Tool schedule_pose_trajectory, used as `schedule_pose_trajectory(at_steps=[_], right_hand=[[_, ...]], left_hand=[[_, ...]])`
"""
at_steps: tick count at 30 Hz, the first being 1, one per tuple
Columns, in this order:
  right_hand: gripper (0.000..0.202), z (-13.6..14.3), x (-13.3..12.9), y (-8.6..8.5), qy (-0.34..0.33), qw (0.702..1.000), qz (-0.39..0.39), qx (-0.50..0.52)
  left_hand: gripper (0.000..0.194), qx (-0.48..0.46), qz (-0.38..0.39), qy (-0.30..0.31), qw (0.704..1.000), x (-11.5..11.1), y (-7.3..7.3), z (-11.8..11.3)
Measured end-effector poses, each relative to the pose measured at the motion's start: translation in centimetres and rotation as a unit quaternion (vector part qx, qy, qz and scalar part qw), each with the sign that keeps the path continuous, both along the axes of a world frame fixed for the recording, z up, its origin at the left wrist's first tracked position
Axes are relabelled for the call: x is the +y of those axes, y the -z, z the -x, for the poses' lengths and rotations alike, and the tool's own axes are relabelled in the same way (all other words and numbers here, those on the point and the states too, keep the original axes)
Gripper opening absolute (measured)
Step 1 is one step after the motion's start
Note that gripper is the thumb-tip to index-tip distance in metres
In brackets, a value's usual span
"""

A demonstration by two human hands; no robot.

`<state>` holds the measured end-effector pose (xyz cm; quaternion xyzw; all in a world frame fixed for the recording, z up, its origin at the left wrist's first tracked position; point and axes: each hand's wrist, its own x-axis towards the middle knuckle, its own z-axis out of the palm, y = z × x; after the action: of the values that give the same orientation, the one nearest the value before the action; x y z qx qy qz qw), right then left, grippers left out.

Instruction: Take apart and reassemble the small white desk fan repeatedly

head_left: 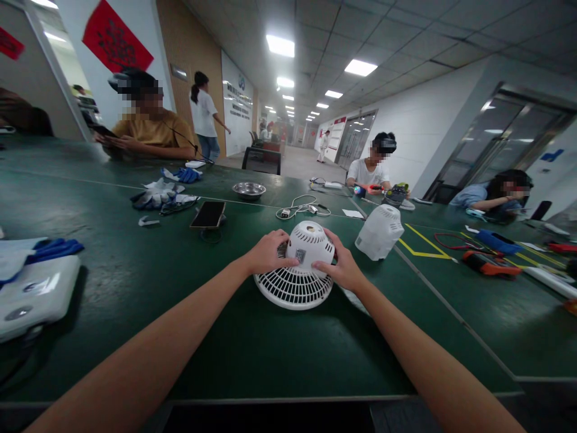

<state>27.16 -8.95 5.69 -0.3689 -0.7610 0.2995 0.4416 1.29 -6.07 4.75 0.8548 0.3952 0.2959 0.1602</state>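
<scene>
A white fan head (303, 290) with a slatted round grille lies on the green table (225, 355), grille down and its domed motor housing up. My left hand (270, 251) wraps the left side of the housing, thumb near a small label. On the right side my right hand (341, 264) grips the same housing, thumb on its front. Part of a pale, flat object shows beneath my right forearm. Right of the fan head stands a white plastic housing (380, 233) with slots at its top.
Behind lie a cable (303, 207), a metal bowl (249, 190) and a phone (208, 214). Gloves (161, 195) and a white device (40, 294) are at the left. An orange meter (490, 264) and blue tray (497, 241) lie right. Several people are around the table.
</scene>
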Motion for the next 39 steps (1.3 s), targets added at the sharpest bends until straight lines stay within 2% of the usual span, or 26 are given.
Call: schedule_pose_trajectory(at_steps=[7, 11, 15, 19, 22, 25, 29, 39], right_hand=[[0.082, -0.1, 0.0, 0.0, 0.001, 0.999, -0.046, -0.027], [0.083, 0.1, 0.0, 0.3, 0.015, 0.997, -0.064, -0.047], [0.083, 0.6, -0.2, 0.4, 0.056, 0.992, -0.098, -0.064], [0.088, 0.9, -0.7, 0.3, 0.096, 0.986, -0.111, -0.073], [0.088, 0.8, -1.1, 0.1, 0.048, 0.992, -0.080, -0.081], [0.083, 0.5, -1.2, 0.0, -0.023, 0.996, -0.040, -0.073], [0.084, 0.5, -1.3, -0.1, -0.041, 0.998, -0.012, -0.052], [0.095, 0.6, -1.3, -1.0, -0.069, 0.995, 0.029, -0.068]], left_hand=[[0.062, 0.014, -0.016, -0.002, 1.000, 0.3, 0.3, 0.0], [0.068, 0.032, -0.027, -0.006, 0.999, 0.0, -0.1, -0.1], [0.065, 0.031, -0.042, -0.030, 0.998, -0.4, -0.2, -0.4], [0.058, -0.023, -0.032, -0.036, 0.999, -0.6, -0.1, -0.5], [0.073, -0.078, -0.006, 0.007, 0.997, -1.2, -0.3, -0.3], [0.100, -0.097, 0.007, 0.063, 0.993, -2.2, -1.0, -0.1], [0.123, -0.074, 0.000, 0.061, 0.995, -3.2, -1.6, -0.5], [0.114, -0.063, -0.028, 0.048, 0.996, -3.2, -1.6, -1.4]])
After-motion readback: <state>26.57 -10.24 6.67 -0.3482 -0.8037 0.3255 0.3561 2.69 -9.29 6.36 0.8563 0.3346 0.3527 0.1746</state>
